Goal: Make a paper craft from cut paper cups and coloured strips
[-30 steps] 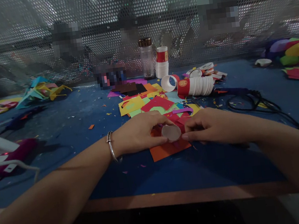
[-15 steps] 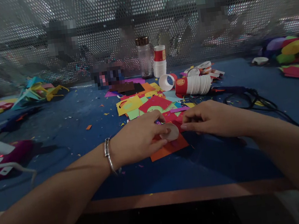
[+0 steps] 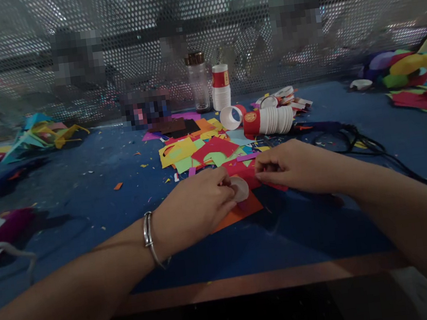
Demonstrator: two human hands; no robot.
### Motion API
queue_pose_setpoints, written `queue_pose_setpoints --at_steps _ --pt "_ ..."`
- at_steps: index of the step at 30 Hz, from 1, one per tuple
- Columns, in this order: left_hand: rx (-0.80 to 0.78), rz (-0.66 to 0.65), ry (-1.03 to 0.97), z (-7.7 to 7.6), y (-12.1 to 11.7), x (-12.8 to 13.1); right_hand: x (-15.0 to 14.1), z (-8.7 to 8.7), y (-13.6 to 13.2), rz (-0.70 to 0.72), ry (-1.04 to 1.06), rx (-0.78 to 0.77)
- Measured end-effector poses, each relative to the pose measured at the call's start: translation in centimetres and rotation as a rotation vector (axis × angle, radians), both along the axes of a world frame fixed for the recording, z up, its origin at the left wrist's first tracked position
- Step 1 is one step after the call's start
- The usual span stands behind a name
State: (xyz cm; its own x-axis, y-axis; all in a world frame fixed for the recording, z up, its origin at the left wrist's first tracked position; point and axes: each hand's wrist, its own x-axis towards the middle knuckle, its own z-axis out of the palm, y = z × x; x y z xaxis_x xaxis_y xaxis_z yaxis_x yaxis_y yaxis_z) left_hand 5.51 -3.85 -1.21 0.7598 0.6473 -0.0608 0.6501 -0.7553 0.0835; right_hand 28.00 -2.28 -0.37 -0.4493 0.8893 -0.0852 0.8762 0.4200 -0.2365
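Observation:
My left hand (image 3: 199, 203), with a silver bangle at the wrist, is closed at the fingertips on a small whitish disc (image 3: 240, 189). Beneath the disc lies a sheet of orange paper (image 3: 245, 212). Just to the right, my right hand (image 3: 296, 168) has its fingers curled, thumb and forefinger pinching the edge of a red paper sheet (image 3: 240, 168). A corner of red also shows under that hand. Beyond both hands spreads a pile of coloured paper, with a yellow sheet (image 3: 177, 152) on its left side.
Paper cups (image 3: 269, 121) lie on their side behind the pile, near a standing cup stack (image 3: 221, 87) and a clear bottle (image 3: 199, 84). A black cable (image 3: 381, 149) runs along the right. A purple device (image 3: 8, 232) sits left. Perforated metal screens the back.
The view has shifted slightly right. My left fingers have closed in more around the disc's left edge. My right hand now has red paper at its fingertips and beneath it.

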Motion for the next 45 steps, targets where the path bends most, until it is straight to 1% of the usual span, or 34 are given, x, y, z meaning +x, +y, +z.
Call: queue_pose_setpoints --at_steps 5,8,10,13,17,20,25,28,32,34,40,45 --pt "0.017 -0.04 -0.014 -0.3 -0.1 -0.3 0.0 0.0 0.1 -0.023 -0.015 0.027" --pt "0.003 -0.016 -0.012 -0.3 -0.3 -0.4 0.2 0.1 0.2 -0.055 0.007 0.029" --pt "-0.007 0.002 -0.006 -0.1 -0.6 -0.3 0.5 0.3 0.3 -0.086 0.061 0.056" --pt "-0.003 -0.003 -0.016 0.0 -1.1 -0.2 1.2 0.5 0.7 -0.14 0.162 0.127" --pt "0.057 -0.007 0.023 -0.4 -1.8 -0.1 1.7 0.3 1.5 -0.194 0.234 0.177" --pt "0.088 -0.001 0.061 -0.8 -2.3 0.1 1.1 -0.1 1.9 -0.148 0.246 0.144" --pt "0.11 0.0 0.12 -1.1 -2.7 0.7 -1.4 -0.5 2.7 -0.039 0.224 0.033" --pt "0.076 0.04 0.189 -1.6 -2.7 1.0 -3.0 -0.5 3.3 0.019 0.21 -0.025" --pt "0.153 0.015 0.134 -2.6 -2.9 0.8 -4.8 -0.2 4.0 0.076 0.188 -0.088" --pt "0.157 0.028 0.12 -2.9 -3.0 0.8 -5.6 -0.1 4.3 0.089 0.166 -0.119" --pt "0.1 0.033 0.142 -2.8 -2.8 0.9 -6.6 -0.3 5.0 0.096 0.122 -0.169" --pt "0.124 0.015 0.148 -2.5 -2.8 0.9 -6.8 -0.4 5.0 0.113 0.118 -0.161"
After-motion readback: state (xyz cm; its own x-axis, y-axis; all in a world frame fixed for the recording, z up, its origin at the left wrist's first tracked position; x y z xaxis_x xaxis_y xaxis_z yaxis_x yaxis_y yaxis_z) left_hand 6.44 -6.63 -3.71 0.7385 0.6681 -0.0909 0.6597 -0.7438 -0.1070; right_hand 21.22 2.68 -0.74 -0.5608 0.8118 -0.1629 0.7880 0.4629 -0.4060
